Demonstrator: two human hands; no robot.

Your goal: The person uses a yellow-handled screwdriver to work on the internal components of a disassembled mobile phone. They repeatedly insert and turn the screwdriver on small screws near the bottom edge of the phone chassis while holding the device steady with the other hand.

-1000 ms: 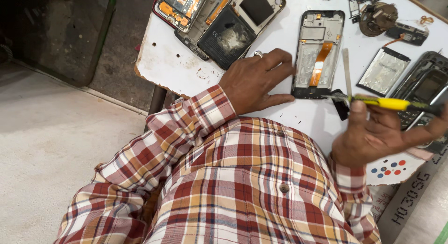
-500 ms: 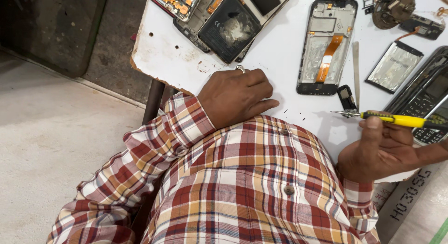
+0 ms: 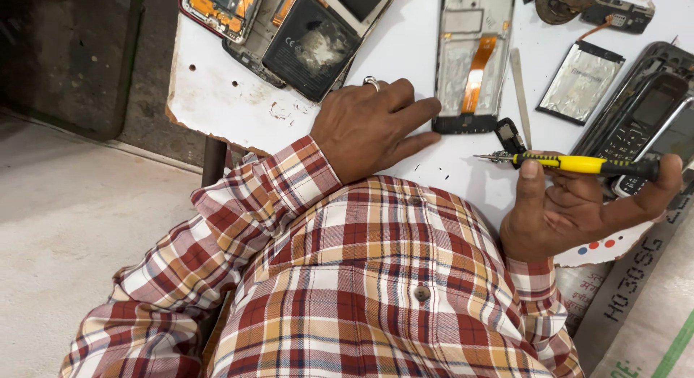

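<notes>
Item 1. Right hand (image 3: 578,212): palm up at the near edge of the white tabletop (image 3: 231,103), fingers closed around a yellow-and-black screwdriver (image 3: 578,163) held level, its metal tip pointing left.

Item 2. Left hand (image 3: 369,129): lying flat on the tabletop, ring on one finger, fingers extended and holding nothing; the fingertips touch the lower end of the opened phone frame (image 3: 473,56).

Item 3. Opened phone frame: back removed, orange flex ribbon (image 3: 475,74) exposed down its middle.

Item 4. Small black part (image 3: 510,134): just beside the frame's lower corner, near the screwdriver tip.

Item 5. Pale pry stick (image 3: 520,92), silver battery pack (image 3: 580,83), dark keypad handset (image 3: 640,114): to the right of the frame.

Item 6. Stack of dismantled phones (image 3: 289,24): at the far left.

Risk note (a judgement): the tip sits close to the small black part and some dark specks on the tabletop, possibly screws; a careless sweep could flick them off the near edge. The exposed ribbon could tear if the tip slips while the frame is only lightly steadied.
</notes>
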